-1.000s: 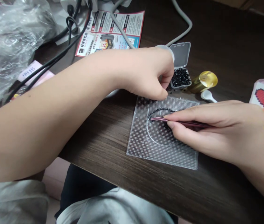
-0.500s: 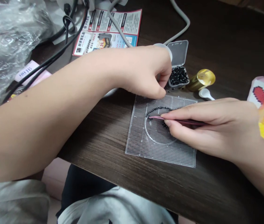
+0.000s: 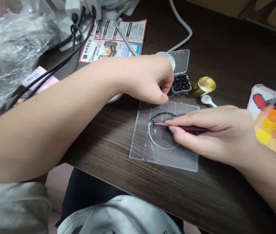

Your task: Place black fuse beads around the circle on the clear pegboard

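Note:
A clear square pegboard (image 3: pixel 142 143) lies on the dark wooden table, with a white circle outline showing on it. Black beads (image 3: pixel 163 113) form an arc along the circle's upper edge. My right hand (image 3: pixel 216 133) pinches pink tweezers (image 3: pixel 161 123) between thumb and fingers, their tips at the arc's left end. Whether a bead sits in the tips is too small to tell. My left hand (image 3: pixel 150 78) is curled at the board's far edge, beside an open clear box of black beads (image 3: pixel 181 83). What its fingers hold, if anything, is hidden.
A gold cylinder (image 3: pixel 203 86) and a small white scoop (image 3: pixel 208 100) stand right of the bead box. At the right lies a case of coloured beads (image 3: pixel 273 128). Cables (image 3: pixel 62 60), a printed leaflet (image 3: pixel 138 31) and crumpled clear plastic (image 3: pixel 13 42) occupy the far left.
The camera view has shifted slightly, so the board and box appear a little further left. Both hands keep nearly the same pose, and the tweezer tips remain near the arc's left end.

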Demonstrator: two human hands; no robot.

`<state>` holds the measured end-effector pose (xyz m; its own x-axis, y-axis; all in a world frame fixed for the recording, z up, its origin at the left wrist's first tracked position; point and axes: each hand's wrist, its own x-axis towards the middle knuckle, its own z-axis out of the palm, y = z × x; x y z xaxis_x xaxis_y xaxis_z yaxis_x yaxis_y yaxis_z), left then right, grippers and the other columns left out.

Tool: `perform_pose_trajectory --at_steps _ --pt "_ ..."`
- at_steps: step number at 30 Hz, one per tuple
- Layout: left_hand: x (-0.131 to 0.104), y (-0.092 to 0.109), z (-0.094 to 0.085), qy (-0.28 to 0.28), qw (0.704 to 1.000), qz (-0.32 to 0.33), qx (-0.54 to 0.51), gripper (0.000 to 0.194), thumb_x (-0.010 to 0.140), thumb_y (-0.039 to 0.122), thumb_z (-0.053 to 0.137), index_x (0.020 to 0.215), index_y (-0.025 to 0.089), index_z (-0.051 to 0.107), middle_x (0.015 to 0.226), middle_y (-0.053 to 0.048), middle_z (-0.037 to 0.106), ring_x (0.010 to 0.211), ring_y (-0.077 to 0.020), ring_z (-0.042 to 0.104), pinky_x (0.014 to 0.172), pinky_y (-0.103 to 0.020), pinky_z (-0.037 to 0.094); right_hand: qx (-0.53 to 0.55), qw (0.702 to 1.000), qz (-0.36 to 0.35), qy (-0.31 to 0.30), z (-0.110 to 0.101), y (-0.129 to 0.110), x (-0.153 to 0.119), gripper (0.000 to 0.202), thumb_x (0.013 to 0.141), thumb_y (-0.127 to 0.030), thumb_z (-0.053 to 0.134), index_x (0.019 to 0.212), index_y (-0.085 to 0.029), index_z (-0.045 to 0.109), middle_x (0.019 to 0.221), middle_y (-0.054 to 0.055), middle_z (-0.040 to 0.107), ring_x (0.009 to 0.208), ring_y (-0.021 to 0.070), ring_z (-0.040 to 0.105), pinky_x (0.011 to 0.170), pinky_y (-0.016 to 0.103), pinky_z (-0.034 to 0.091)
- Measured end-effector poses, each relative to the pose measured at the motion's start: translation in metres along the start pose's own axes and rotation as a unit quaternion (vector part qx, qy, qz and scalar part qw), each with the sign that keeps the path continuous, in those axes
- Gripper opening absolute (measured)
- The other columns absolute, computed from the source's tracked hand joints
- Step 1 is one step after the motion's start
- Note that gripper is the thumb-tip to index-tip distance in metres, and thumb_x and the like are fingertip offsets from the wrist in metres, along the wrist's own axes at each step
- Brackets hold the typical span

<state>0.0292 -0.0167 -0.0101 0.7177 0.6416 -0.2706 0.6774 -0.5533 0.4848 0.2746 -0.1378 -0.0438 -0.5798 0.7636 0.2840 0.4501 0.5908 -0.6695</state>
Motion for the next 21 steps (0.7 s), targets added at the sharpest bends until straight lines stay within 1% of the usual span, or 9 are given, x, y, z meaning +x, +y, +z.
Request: perform_pose_trajectory --at_steps 3,6,9,13,16,19,21 --pt "0.0017 -0.0024 0.0006 -0.003 1.000 -0.002 -0.003 0.022 0.088 0.031 0.078 0.102 0.024 0.093 0.075 -0.002 0.078 0.082 -0.0230 0.069 0.083 -0.041 0.043 -0.006 1.000 -0.002 -0.001 -0.0007 -0.0003 0.0005 0.027 0.108 -0.010 0.081 0.114 -0.022 0.104 0.091 0.003 0.098 0.059 0.0151 0.085 0.057 0.022 0.066" --pt "0.0039 -0.0050 0.0019 -0.006 1.000 -0.010 -0.012 0.021 0.087 0.031 0.081 0.103 0.025 0.093 0.077 -0.002 0.078 0.085 -0.0237 0.071 0.085 -0.041 0.044 -0.009 1.000 -0.005 -0.003 -0.0012 -0.0003 0.0012 0.027 0.108 -0.010 0.081 0.114 -0.021 0.104 0.089 0.003 0.097 0.057 0.0147 0.084 0.056 0.022 0.065" --pt "0.0051 -0.0061 0.0025 -0.008 1.000 -0.015 -0.012 0.017 0.088 0.031 0.081 0.101 0.025 0.092 0.075 -0.001 0.077 0.085 -0.0237 0.071 0.082 -0.041 0.043 -0.001 1.000 -0.007 0.001 -0.0009 0.0001 0.0005 0.028 0.107 -0.010 0.083 0.114 -0.025 0.105 0.085 0.001 0.096 0.056 0.0147 0.082 0.055 0.023 0.064" --pt "0.0045 -0.0039 0.0018 -0.008 1.000 -0.015 -0.009 0.016 0.088 0.029 0.082 0.100 0.026 0.091 0.073 -0.001 0.075 0.082 -0.0235 0.070 0.080 -0.041 0.043 0.021 1.000 0.003 0.013 0.0003 0.0012 -0.0006 0.034 0.104 -0.006 0.086 0.113 -0.032 0.106 0.086 -0.002 0.096 0.054 0.0147 0.080 0.055 0.025 0.064" --pt "0.0041 -0.0024 0.0015 -0.009 1.000 -0.013 -0.005 0.015 0.088 0.028 0.081 0.100 0.025 0.090 0.072 0.000 0.075 0.082 -0.0227 0.069 0.080 -0.041 0.042 0.029 0.999 0.011 0.014 -0.0002 0.0018 -0.0006 0.036 0.103 -0.006 0.088 0.115 -0.034 0.107 0.090 -0.001 0.097 0.059 0.0163 0.084 0.056 0.025 0.065" --pt "0.0057 -0.0041 0.0023 -0.010 1.000 -0.014 0.002 0.012 0.088 0.028 0.081 0.096 0.026 0.088 0.070 0.000 0.074 0.081 -0.0224 0.070 0.079 -0.040 0.042 0.020 1.000 0.015 0.009 -0.0024 0.0020 -0.0006 0.033 0.105 -0.008 0.088 0.115 -0.033 0.106 0.090 0.000 0.098 0.060 0.0168 0.085 0.055 0.025 0.064" --pt "0.0072 -0.0064 0.0030 -0.008 1.000 -0.011 0.003 0.010 0.088 0.030 0.081 0.095 0.026 0.088 0.070 0.001 0.073 0.081 -0.0226 0.070 0.078 -0.040 0.042 0.013 1.000 0.010 0.006 -0.0040 0.0021 -0.0006 0.030 0.106 -0.010 0.086 0.114 -0.030 0.106 0.087 0.000 0.097 0.055 0.0153 0.082 0.052 0.024 0.061"
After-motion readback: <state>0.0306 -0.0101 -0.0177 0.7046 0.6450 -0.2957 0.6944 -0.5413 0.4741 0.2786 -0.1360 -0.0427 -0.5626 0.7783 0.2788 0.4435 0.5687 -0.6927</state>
